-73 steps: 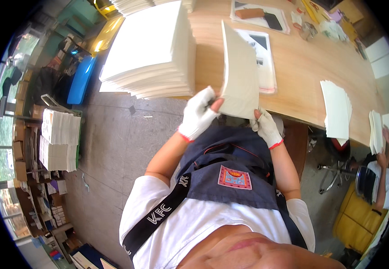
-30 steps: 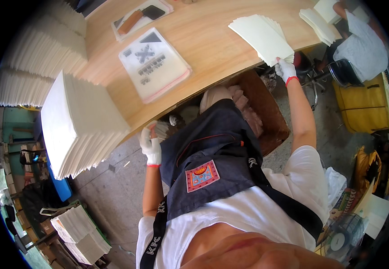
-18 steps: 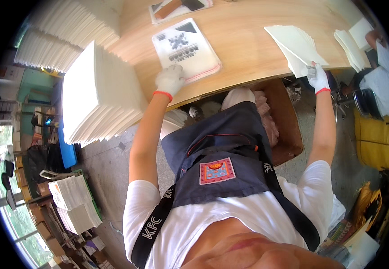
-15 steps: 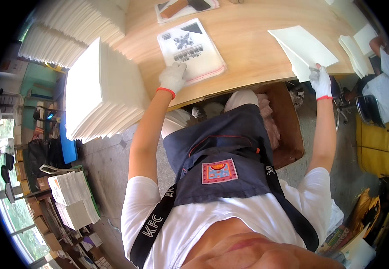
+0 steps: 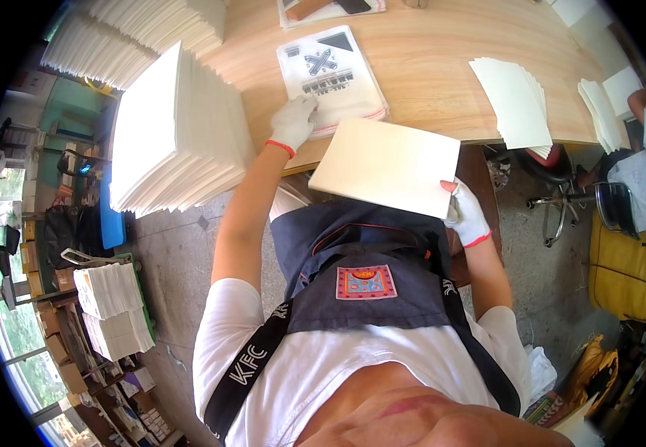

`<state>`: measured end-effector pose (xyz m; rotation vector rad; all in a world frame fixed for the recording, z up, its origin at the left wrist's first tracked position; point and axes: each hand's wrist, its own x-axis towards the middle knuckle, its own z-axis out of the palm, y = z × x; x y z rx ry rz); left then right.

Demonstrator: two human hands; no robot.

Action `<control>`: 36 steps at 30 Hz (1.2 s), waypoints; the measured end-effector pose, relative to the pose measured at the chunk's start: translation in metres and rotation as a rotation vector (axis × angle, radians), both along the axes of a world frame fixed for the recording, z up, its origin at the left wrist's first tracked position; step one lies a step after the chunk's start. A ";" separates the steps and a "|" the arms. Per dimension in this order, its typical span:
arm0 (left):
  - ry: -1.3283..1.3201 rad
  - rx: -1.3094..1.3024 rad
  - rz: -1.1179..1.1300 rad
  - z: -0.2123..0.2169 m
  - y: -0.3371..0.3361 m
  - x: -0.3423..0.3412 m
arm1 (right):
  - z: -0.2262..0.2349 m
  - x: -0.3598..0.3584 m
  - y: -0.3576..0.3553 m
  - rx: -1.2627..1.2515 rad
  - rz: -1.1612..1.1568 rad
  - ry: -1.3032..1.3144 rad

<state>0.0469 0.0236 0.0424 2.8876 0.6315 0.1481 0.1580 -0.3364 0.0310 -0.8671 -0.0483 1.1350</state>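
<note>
Head view: right hand has pulled its clamped sheet off the pile; left hand, grip unclear.

A white short-sleeved T-shirt is worn under a dark navy apron, whose front is crossed by thin red piping. A pinkish-red and light-blue square patch is set on it. Wide black shoulder straps are printed with white lettering. The left hand and right hand are covered by white knitted gloves with red cuffs; the right thumb's tip is uncovered.
</note>
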 end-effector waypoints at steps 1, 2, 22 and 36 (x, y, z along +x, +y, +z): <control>-0.048 0.019 0.020 0.000 -0.001 -0.003 | -0.001 -0.007 0.002 0.018 -0.067 0.050; -0.095 0.038 0.049 -0.001 -0.002 -0.009 | -0.006 -0.014 0.002 0.059 -0.110 0.059; -1.127 -0.803 0.326 -0.037 -0.080 -0.020 | 0.014 -0.087 0.051 0.040 -0.275 0.029; -1.104 -2.503 0.377 -0.178 -0.180 -0.011 | -0.023 -0.092 0.067 -0.167 -0.079 0.103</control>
